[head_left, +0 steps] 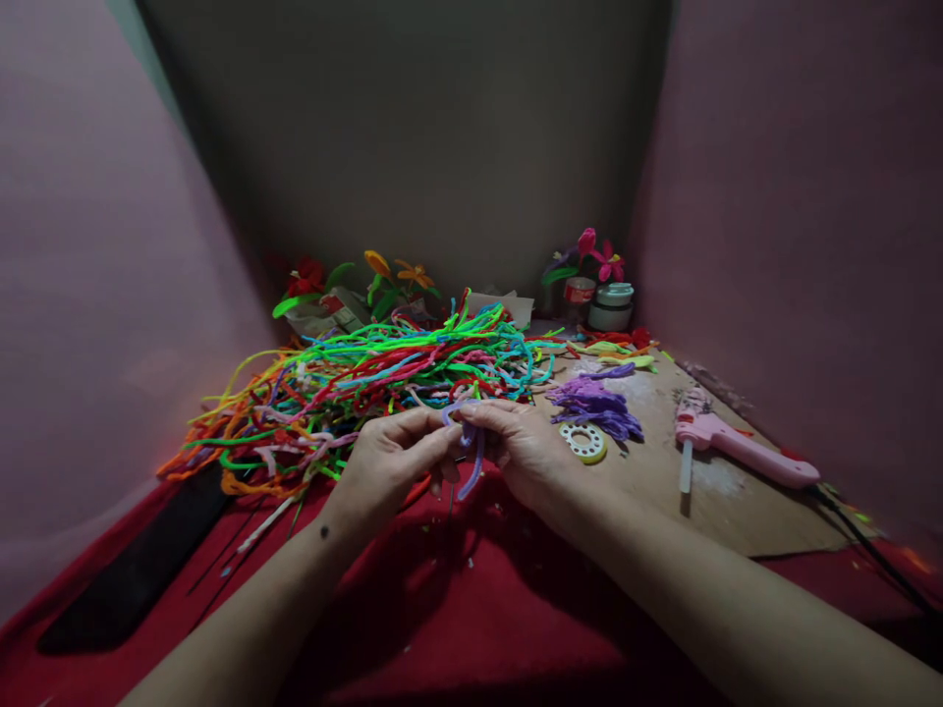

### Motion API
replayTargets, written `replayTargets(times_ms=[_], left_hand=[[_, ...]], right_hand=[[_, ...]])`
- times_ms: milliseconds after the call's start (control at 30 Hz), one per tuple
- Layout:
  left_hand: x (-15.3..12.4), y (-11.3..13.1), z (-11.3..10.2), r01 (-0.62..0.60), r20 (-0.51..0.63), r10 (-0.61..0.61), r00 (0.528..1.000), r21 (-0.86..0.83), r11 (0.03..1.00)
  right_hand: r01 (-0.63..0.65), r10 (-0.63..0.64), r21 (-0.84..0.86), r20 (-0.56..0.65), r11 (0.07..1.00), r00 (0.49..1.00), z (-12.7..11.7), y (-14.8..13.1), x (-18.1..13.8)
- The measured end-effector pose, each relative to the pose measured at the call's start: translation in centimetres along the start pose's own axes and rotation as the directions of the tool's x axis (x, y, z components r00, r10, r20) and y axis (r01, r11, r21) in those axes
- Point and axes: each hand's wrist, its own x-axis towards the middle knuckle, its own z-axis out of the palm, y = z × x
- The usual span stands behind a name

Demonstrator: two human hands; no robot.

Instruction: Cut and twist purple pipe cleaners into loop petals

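In front of me, above the red cloth, my left hand [398,447] and my right hand [523,447] meet with fingertips pinched. Between them is a light purple pipe cleaner [475,469], bent into a loop at the top with a loose end hanging down. Both hands grip it. A thin dark wire [451,503] shows below the left fingers; whether it is held or joined to the pipe cleaner, I cannot tell. Just behind the hands lies a large tangled pile of coloured pipe cleaners [413,363]. A bundle of purple pipe cleaner pieces [600,405] rests to the right.
On a cardboard sheet [737,520] at right lie a pink glue gun [744,450] and a white-and-yellow ring-shaped spool [583,442]. The gun's black cord [876,550] runs off right. A long black object [139,570] lies left. Pipe-cleaner flowers [608,262] and a jar [611,307] stand behind.
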Motion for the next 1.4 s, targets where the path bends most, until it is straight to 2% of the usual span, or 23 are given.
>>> replayTargets(times_ms=[133,233,367,433,567,700,833,1033,1200,1400], left_hand=[[0.4,-0.2,-0.4,0.066,0.110,-0.055,0.992,-0.099,0.993],[0.6,-0.4,-0.4,0.098,0.094,-0.089,0.992,-0.102,0.990],[0.6,-0.6,-0.3,0.013,-0.005,-0.013,1.000,-0.063,0.998],[0.6,-0.7,-0.3,-0.021,0.040,0.026,0.999,-0.108,0.994],[0.5,-0.6,-0.3,0.003,0.187,0.030,0.982,-0.174,0.985],[0.5,-0.5,-0.1,-0.058,0.180,0.081,0.980,-0.129,0.990],[0.6,-0.9,0.2,-0.091,0.151,0.099,0.984,-0.059,0.994],[0.8,-1.8,0.3,-0.050,0.165,0.038,0.986,0.066,0.997],[1.0,-1.4,-0.3,0.042,0.240,-0.048,0.970,0.029,0.999],[0.9,-0.6,-0.8,0.071,0.244,-0.082,0.966,0.053,0.996]], right_hand=[[-0.006,0.007,-0.014,0.020,1.000,1.000,-0.1,-0.1,0.1],[-0.019,0.019,-0.023,-0.023,1.000,1.000,-0.1,0.0,0.1],[-0.040,0.041,-0.034,0.016,0.999,0.999,-0.1,0.0,-0.1],[-0.066,0.067,-0.036,0.032,0.997,0.997,-0.1,-0.1,-0.2],[-0.138,0.141,-0.059,0.042,0.989,0.989,-0.2,-0.3,-0.2],[-0.171,0.173,-0.041,0.062,0.984,0.983,-0.3,-0.7,0.2],[-0.113,0.113,0.002,-0.056,0.994,0.992,-0.5,-0.8,0.5],[-0.153,0.155,0.031,-0.108,0.988,0.982,-0.7,-0.5,0.7],[-0.149,0.158,0.075,-0.134,0.986,0.978,-0.8,-0.7,0.9],[-0.131,0.142,0.082,-0.150,0.988,0.978,-0.9,-0.7,1.1]])
